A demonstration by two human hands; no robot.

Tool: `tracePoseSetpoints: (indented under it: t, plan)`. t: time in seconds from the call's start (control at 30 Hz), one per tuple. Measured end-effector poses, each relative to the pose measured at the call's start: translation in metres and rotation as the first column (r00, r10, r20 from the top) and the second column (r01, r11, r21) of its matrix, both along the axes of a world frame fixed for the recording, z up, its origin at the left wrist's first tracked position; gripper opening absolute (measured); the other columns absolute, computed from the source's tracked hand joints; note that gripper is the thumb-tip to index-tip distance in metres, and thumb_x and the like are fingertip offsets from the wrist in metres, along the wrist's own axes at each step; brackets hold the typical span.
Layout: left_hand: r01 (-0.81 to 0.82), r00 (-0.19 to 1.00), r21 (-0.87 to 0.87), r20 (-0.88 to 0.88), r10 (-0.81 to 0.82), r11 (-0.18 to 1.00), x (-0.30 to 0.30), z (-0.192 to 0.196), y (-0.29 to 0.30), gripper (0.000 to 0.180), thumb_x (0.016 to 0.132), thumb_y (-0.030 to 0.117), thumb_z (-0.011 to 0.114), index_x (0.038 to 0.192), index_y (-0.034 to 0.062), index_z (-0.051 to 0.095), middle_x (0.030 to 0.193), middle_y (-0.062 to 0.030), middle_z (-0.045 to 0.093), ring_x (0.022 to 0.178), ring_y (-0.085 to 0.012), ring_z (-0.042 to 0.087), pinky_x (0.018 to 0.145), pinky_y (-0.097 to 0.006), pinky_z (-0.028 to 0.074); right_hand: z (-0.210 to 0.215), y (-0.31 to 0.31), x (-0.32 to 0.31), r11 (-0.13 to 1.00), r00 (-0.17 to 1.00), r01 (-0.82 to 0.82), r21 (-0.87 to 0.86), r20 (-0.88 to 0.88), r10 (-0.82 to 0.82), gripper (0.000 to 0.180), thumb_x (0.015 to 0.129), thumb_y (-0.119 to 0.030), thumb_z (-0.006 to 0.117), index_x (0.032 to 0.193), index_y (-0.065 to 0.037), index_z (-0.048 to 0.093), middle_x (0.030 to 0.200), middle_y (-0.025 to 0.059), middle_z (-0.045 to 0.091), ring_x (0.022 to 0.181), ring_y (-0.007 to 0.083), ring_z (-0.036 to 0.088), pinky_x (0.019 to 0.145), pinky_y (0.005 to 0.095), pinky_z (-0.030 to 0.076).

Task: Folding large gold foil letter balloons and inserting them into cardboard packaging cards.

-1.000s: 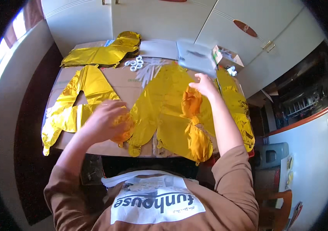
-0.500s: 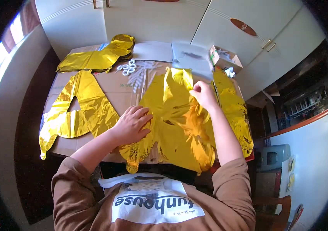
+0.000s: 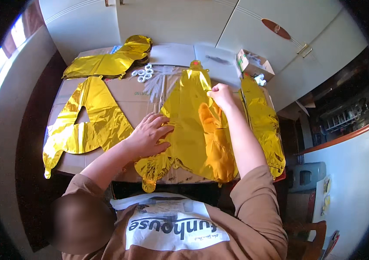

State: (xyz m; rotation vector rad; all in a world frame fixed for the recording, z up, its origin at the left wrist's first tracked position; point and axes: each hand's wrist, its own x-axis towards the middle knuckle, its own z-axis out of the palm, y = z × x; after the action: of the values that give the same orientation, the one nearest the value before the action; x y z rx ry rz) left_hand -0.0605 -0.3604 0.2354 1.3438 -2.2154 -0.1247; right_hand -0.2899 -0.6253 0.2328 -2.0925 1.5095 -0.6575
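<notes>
A gold foil balloon lies flat in front of me, its narrow end pointing away. My right hand pinches its right edge near the top, and a fold of foil below those fingers catches an orange reflection. On the balloon's left edge rests my left hand, palm down with the fingers apart. Left of it lies a second gold foil balloon, shaped like a letter A with a triangular hole. The underside of the balloon I handle is hidden.
Stacked gold balloons lie at the back left, and more gold foil lies at the right edge. White tape rolls and clear straws sit behind. A small box stands back right. Cardboard covers the table.
The balloon has flattened, and its far end now extends away, unfolded. My right hand has moved slightly left and toward the far side with the edge. My left hand has hardly moved.
</notes>
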Motion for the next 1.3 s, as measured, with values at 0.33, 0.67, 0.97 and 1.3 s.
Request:
tracePoseSetpoints:
  t: [0.33, 0.67, 0.97, 1.3]
  plan:
    - [0.010, 1.000, 0.069, -0.018, -0.008, 0.998, 0.001, 0.006, -0.002, 0.049, 0.077, 0.028, 0.077, 0.119, 0.0068, 0.064, 0.127, -0.0161, 0.056, 0.125, -0.0374, 0.049, 0.111, -0.050, 0.036, -0.012, 0.010, -0.001, 0.999, 0.989, 0.034, -0.035, -0.140, -0.038, 0.028, 0.077, -0.029, 0.082, 0.089, -0.008, 0.069, 0.091, 0.0146, 0.072, 0.090, 0.0309, 0.070, 0.081, 0.0439, 0.054]
    - [-0.020, 1.000, -0.032, -0.022, 0.020, 0.999, -0.001, 0.020, 0.002, 0.045, 0.078, 0.023, 0.076, 0.118, 0.0068, 0.065, 0.124, -0.0167, 0.057, 0.120, -0.0389, 0.052, 0.108, -0.050, 0.038, 0.013, 0.016, -0.080, 0.958, 0.989, 0.096, -0.272, 0.132, -0.062, 0.018, 0.085, -0.026, 0.075, 0.090, -0.009, 0.072, 0.091, 0.0123, 0.072, 0.088, 0.0301, 0.070, 0.078, 0.0396, 0.055]
    - [0.046, 0.997, -0.050, -0.052, -0.049, 0.998, -0.016, 0.001, -0.011, 0.041, 0.081, 0.026, 0.076, 0.115, 0.0056, 0.065, 0.122, -0.0172, 0.058, 0.121, -0.0377, 0.052, 0.107, -0.051, 0.039, -0.020, 0.009, -0.206, 0.889, 0.964, 0.018, -0.458, -0.229, -0.138, 0.026, 0.088, -0.020, 0.070, 0.110, -0.005, 0.071, 0.115, 0.0159, 0.067, 0.110, 0.0333, 0.062, 0.097, 0.0408, 0.049]
    - [-0.200, 0.962, -0.055, -0.198, 0.186, 0.978, 0.072, 0.026, -0.040, 0.039, 0.084, 0.029, 0.072, 0.115, 0.0055, 0.068, 0.116, -0.0182, 0.065, 0.113, -0.0380, 0.061, 0.100, -0.048, 0.048, -0.008, 0.011, -0.186, 0.898, 0.929, 0.086, -0.432, -0.291, -0.229, 0.030, 0.087, -0.022, 0.072, 0.110, -0.003, 0.070, 0.115, 0.0183, 0.068, 0.110, 0.0354, 0.062, 0.097, 0.0420, 0.049]
